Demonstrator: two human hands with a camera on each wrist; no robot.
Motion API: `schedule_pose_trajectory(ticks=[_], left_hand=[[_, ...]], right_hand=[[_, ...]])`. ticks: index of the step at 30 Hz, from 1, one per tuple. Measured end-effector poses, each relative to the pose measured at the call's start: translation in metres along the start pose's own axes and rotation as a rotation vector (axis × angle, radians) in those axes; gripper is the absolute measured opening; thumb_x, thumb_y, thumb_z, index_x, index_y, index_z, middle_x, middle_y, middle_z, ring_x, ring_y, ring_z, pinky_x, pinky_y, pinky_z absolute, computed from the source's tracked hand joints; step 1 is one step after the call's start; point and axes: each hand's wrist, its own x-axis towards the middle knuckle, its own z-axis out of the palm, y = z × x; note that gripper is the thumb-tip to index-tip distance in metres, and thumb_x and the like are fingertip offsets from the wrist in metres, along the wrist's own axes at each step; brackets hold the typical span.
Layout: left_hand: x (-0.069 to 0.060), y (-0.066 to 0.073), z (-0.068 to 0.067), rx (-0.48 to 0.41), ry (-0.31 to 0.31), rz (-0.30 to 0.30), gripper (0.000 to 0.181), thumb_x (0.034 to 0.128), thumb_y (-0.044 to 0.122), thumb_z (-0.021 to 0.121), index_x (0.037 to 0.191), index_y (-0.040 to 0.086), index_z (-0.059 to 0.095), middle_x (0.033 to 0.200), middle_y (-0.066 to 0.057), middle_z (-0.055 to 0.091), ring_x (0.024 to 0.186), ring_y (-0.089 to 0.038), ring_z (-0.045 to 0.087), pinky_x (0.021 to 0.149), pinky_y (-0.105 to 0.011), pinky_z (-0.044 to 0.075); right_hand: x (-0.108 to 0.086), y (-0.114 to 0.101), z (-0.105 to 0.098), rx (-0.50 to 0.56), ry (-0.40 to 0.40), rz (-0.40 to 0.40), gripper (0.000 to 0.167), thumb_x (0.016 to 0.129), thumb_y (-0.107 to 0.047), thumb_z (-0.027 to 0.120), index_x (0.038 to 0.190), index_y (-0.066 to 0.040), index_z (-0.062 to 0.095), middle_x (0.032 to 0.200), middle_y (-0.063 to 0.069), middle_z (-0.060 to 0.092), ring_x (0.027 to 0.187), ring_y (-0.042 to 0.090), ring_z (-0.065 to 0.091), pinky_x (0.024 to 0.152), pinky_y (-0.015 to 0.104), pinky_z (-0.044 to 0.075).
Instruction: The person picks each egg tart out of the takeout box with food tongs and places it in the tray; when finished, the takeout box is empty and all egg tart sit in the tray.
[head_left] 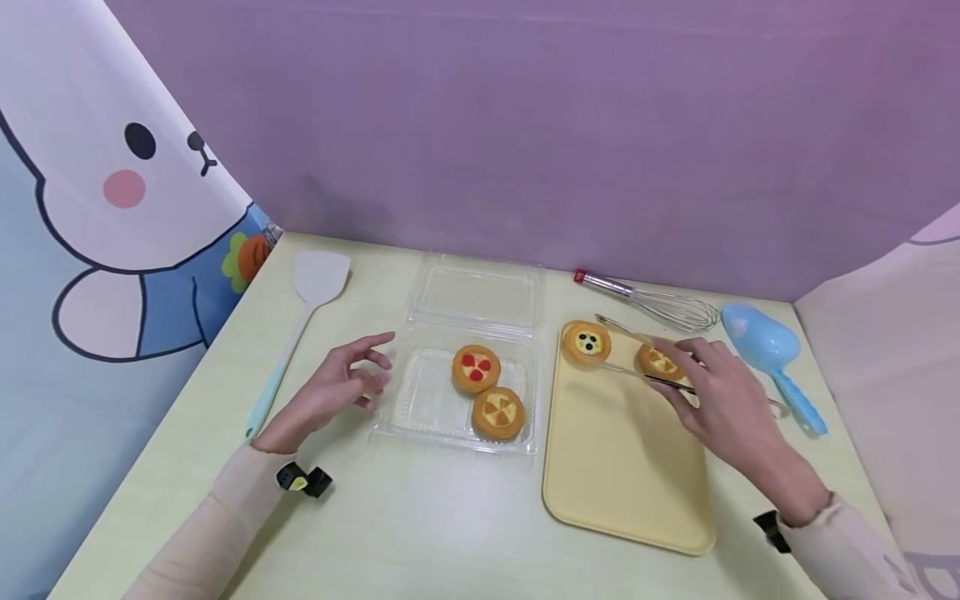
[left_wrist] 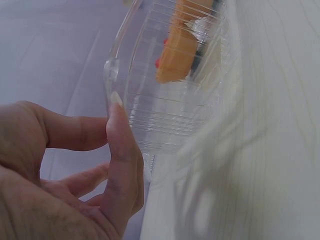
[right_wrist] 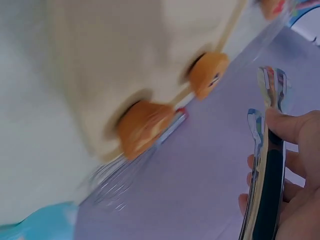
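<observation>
My right hand [head_left: 723,400] grips metal tongs [right_wrist: 265,165] with dark handle grips. The tongs' arms are spread over the far end of a yellow tray [head_left: 626,475], with nothing between their tips in the right wrist view. On that tray sit a tart with dark dots [head_left: 587,342] and a tart with a wedge pattern [head_left: 654,362], partly covered by the tongs and hand. My left hand [head_left: 337,387], fingers loosely bent, is at the left edge of an open clear plastic box [head_left: 420,387]; contact is unclear. Inside lie a red-topped tart [head_left: 476,369] and another wedge-patterned tart [head_left: 498,413].
A spatula [head_left: 296,333] lies at the left of the table. Behind the tray is a whisk [head_left: 660,302], and a blue scoop [head_left: 772,354] lies at the right. The box's lid [head_left: 476,292] is folded back toward the purple backdrop [head_left: 525,133].
</observation>
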Motion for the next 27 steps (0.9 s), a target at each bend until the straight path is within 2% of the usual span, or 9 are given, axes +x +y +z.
schedule_pose_trajectory(ticks=[3,6,11,16,22,27], left_hand=[[-0.001,0.002,0.0,-0.003,0.0,-0.001,0.074,0.0955,-0.003,0.061,0.163,0.008,0.033,0.126,-0.025,0.051,0.071,-0.015,0.06,0.061,-0.031,0.06],[-0.001,0.003,0.0,0.0,-0.002,-0.001,0.074,0.0954,-0.003,0.06,0.163,0.008,0.033,0.126,-0.025,0.051,0.072,-0.015,0.06,0.062,-0.031,0.06],[-0.001,0.002,0.001,-0.001,0.0,-0.006,0.074,0.0954,-0.004,0.059,0.163,0.009,0.033,0.127,-0.026,0.05,0.073,-0.015,0.06,0.062,-0.031,0.06],[0.0,0.002,0.001,-0.006,0.005,-0.009,0.075,0.0943,-0.005,0.059,0.163,0.009,0.033,0.127,-0.026,0.05,0.073,-0.016,0.06,0.062,-0.032,0.06],[0.001,0.0,0.001,-0.008,0.005,-0.007,0.075,0.0936,-0.005,0.059,0.163,0.009,0.034,0.126,-0.026,0.051,0.073,-0.017,0.06,0.061,-0.032,0.06],[0.001,0.0,0.001,-0.01,0.003,-0.008,0.073,0.0951,-0.004,0.059,0.163,0.009,0.034,0.126,-0.026,0.052,0.072,-0.017,0.059,0.061,-0.034,0.061]], right_hand=[[0.014,-0.013,0.006,0.043,-0.047,-0.017,0.052,0.096,-0.041,0.074,0.137,-0.01,0.067,0.109,0.009,0.068,0.091,0.027,0.058,0.068,0.04,0.046],[0.029,-0.027,0.013,0.068,-0.101,-0.039,0.06,0.084,-0.023,0.087,0.139,-0.01,0.066,0.111,0.007,0.068,0.091,0.023,0.058,0.071,0.039,0.048],[0.049,-0.048,0.024,0.131,-0.182,-0.084,0.058,0.087,-0.03,0.084,0.141,-0.015,0.065,0.115,0.005,0.069,0.095,0.021,0.062,0.079,0.042,0.053],[0.063,-0.065,0.033,0.158,-0.261,-0.102,0.058,0.088,-0.034,0.084,0.14,-0.015,0.067,0.113,0.005,0.069,0.099,0.022,0.064,0.076,0.04,0.056],[0.076,-0.08,0.037,0.143,-0.37,-0.075,0.057,0.088,-0.037,0.084,0.138,-0.013,0.068,0.11,0.005,0.068,0.098,0.021,0.061,0.073,0.036,0.055],[0.083,-0.09,0.042,0.149,-0.417,-0.032,0.056,0.088,-0.042,0.082,0.134,-0.012,0.071,0.107,0.004,0.068,0.099,0.022,0.062,0.065,0.036,0.056]])
